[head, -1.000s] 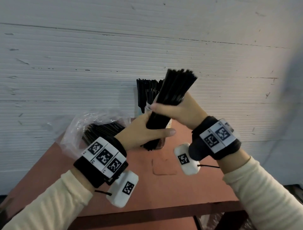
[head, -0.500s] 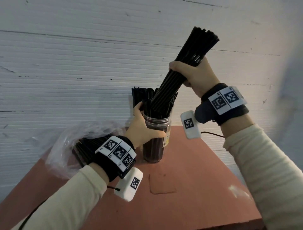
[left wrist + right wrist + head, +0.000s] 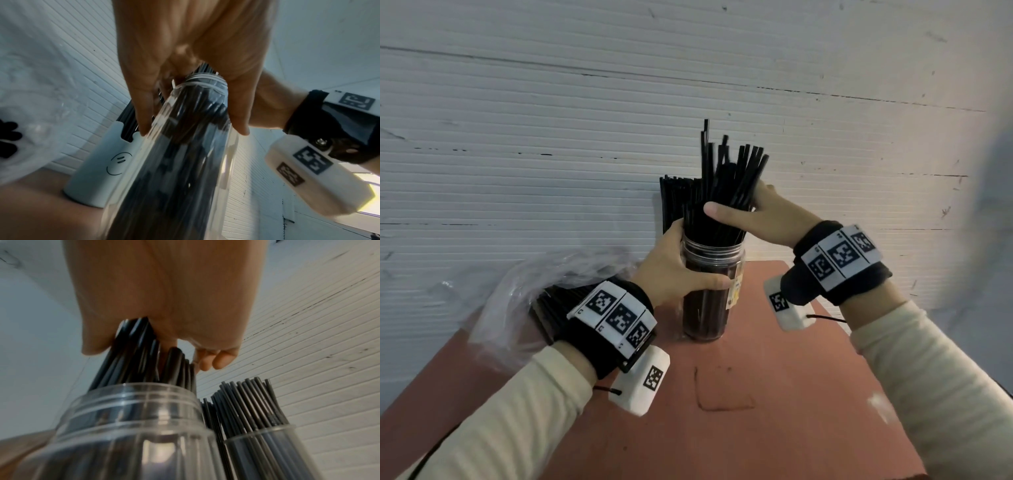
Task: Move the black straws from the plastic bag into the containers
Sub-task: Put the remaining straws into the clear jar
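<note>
A clear plastic jar (image 3: 711, 301) stands upright on the red-brown table (image 3: 774, 428), packed with black straws (image 3: 726, 178) that stick out of its mouth. My left hand (image 3: 688, 267) grips the jar near its threaded neck (image 3: 205, 81). Just above the rim, my right hand (image 3: 738, 205) holds the upper part of the straw bundle (image 3: 139, 353), thumb in front and fingers behind. To the left lies the crumpled clear plastic bag (image 3: 517, 301) with more black straws (image 3: 558, 301) inside, partly hidden by my left wrist.
Behind the jar stands another container full of straws (image 3: 674, 198); the right wrist view shows a clear one (image 3: 267, 447), the left wrist view a white one with a drawn smile (image 3: 102, 170). A white ribbed wall (image 3: 551, 137) backs the table.
My right hand has come down from high on the right, and the tilted bundle now stands lower and more upright in the jar. My left hand has stayed on the jar.
</note>
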Action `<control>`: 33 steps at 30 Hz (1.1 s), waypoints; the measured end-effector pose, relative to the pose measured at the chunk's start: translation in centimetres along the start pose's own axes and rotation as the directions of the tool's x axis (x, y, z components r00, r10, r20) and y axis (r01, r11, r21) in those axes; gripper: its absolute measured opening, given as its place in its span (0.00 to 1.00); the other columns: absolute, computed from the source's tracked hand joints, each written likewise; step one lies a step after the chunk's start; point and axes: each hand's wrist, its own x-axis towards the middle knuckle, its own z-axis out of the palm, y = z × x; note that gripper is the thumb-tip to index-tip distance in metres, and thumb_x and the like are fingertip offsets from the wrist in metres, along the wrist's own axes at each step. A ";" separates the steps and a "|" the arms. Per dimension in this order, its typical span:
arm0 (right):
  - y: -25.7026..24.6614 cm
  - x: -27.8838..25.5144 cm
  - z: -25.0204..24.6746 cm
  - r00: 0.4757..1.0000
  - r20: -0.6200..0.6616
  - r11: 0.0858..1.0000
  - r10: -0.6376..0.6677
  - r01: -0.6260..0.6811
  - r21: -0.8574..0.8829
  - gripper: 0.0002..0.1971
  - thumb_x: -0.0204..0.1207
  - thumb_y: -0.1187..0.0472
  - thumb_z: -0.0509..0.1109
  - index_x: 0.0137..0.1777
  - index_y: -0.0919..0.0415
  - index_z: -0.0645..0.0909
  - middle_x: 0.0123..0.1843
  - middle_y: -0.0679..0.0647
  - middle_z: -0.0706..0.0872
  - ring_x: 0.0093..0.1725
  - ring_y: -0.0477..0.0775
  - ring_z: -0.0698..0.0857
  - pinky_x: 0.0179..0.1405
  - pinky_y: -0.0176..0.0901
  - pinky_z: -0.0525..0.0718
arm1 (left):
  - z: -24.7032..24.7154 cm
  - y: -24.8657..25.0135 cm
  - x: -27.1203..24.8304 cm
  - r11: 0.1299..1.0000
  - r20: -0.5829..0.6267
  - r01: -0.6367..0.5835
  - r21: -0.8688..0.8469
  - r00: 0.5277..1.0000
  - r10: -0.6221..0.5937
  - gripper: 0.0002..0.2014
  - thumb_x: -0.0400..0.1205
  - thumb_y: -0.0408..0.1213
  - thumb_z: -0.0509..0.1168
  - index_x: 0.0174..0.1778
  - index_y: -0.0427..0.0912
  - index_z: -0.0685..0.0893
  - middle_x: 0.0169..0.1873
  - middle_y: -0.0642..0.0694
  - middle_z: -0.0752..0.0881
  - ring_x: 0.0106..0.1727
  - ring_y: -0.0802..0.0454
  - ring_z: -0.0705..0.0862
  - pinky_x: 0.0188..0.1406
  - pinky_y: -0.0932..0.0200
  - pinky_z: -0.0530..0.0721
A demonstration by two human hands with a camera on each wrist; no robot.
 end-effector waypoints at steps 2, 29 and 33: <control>-0.3 -0.4 0.1 0.993 -0.107 0.997 -0.051 0.056 0.051 0.31 0.61 0.23 0.67 0.64 0.33 0.73 0.71 0.49 0.71 0.74 0.54 0.69 0.73 0.53 0.72 | 0.0 0.1 0.0 1.000 -0.004 0.000 0.011 1.000 0.000 0.42 0.64 0.37 0.84 0.68 0.59 0.66 0.52 0.67 0.80 0.51 0.75 0.79 0.45 0.76 0.75; -2.5 -0.4 1.6 0.932 -0.194 0.933 -0.305 0.253 -0.255 0.21 0.86 0.48 0.56 0.74 0.56 0.75 0.75 0.51 0.77 0.74 0.50 0.74 0.75 0.44 0.70 | 0.0 -0.1 0.1 0.997 0.006 0.030 0.068 1.000 -0.030 0.50 0.65 0.42 0.84 0.79 0.46 0.61 0.62 0.54 0.80 0.62 0.57 0.80 0.62 0.62 0.74; -2.0 -1.3 2.3 0.965 -0.131 0.940 -0.225 0.180 -0.289 0.24 0.87 0.45 0.51 0.75 0.54 0.75 0.75 0.49 0.78 0.74 0.50 0.75 0.74 0.48 0.71 | 0.2 -0.2 0.0 0.997 0.019 0.025 0.079 0.999 -0.027 0.50 0.66 0.43 0.83 0.79 0.46 0.60 0.64 0.53 0.80 0.65 0.56 0.80 0.67 0.58 0.76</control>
